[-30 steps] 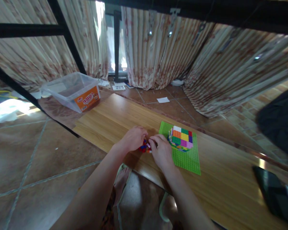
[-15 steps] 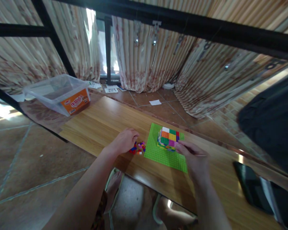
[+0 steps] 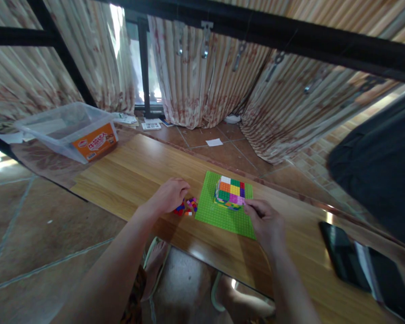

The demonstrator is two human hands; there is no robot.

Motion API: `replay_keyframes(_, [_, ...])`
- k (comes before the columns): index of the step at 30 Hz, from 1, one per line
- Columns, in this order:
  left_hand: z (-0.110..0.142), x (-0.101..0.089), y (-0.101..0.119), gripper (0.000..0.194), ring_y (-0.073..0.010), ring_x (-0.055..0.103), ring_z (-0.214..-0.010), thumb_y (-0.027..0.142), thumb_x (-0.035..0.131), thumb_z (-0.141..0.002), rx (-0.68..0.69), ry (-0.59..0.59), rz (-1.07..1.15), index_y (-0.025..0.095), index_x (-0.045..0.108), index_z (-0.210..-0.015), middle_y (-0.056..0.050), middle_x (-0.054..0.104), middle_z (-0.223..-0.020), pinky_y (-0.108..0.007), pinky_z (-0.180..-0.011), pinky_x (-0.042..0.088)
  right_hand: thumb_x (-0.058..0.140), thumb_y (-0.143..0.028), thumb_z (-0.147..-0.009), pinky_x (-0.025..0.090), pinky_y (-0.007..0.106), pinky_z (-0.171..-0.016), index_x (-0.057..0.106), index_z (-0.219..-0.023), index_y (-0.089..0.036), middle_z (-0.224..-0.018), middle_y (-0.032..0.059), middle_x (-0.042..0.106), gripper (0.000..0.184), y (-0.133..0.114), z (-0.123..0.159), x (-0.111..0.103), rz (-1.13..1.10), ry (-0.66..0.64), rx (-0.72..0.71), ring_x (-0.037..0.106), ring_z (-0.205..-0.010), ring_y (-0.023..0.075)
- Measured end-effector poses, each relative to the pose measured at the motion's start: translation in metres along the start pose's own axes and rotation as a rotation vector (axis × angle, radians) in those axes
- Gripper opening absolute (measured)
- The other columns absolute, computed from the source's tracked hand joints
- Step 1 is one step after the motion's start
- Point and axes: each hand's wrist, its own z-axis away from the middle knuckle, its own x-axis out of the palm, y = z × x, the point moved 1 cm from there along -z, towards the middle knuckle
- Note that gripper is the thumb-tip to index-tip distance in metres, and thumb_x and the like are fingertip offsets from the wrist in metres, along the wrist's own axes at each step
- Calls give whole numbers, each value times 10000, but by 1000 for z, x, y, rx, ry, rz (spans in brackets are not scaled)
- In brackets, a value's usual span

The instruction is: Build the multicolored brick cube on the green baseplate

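A block of several colours built from toy bricks (image 3: 230, 191) stands on a green studded baseplate (image 3: 207, 211). At its near right corner, my right hand (image 3: 265, 222) pinches thumb and fingers together beside a pink brick. Whether a small piece sits in that pinch is too small to tell. My left hand (image 3: 170, 194) rests low over the wooden board, left of the baseplate, with its fingers curled and the tips turned down. Next to those fingers lies a small pile of loose bricks (image 3: 191, 204), in red, blue, purple, orange and white. The left palm is hidden.
A clear plastic tub (image 3: 64, 130) with an orange label stands at the far left of the wooden board (image 3: 148, 157). Dark phone-like flat objects (image 3: 344, 256) lie on the right. Behind hang striped curtains (image 3: 195, 90); a black bar (image 3: 256, 33) crosses above. Paper (image 3: 214, 142) lies on the tiled floor.
The view has shifted slightly, so everything sits a little further left. My right hand's fingertips remain at the block's corner, and my left hand stays by the loose bricks.
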Motion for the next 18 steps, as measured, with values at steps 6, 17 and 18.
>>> replay_keyframes(6, [0,4,-4,251,-199,619,-908,156,443,-884,18,6,11,162,689,-930,-74,684,-935,-349,-870,478,593,-306,-825,565,330,-702,696,-998,-185,-881,50,726,235,5,2,6,61,61,-100,682,-713,180])
replay_keyframes(17, [2,0,-1,238,-193,612,-906,140,457,-875,1,8,14,160,688,-927,-72,682,-941,-339,-871,473,632,-316,-785,576,393,-755,622,-1166,-171,-904,76,726,408,10,2,11,29,74,-28,693,-791,205])
replay_keyframes(18, [2,0,0,239,-191,613,-906,142,457,-876,-3,7,16,160,688,-938,-73,683,-947,-336,-868,474,646,-322,-772,574,394,-762,620,-1166,-166,-907,79,724,424,10,2,10,-15,70,3,692,-800,204])
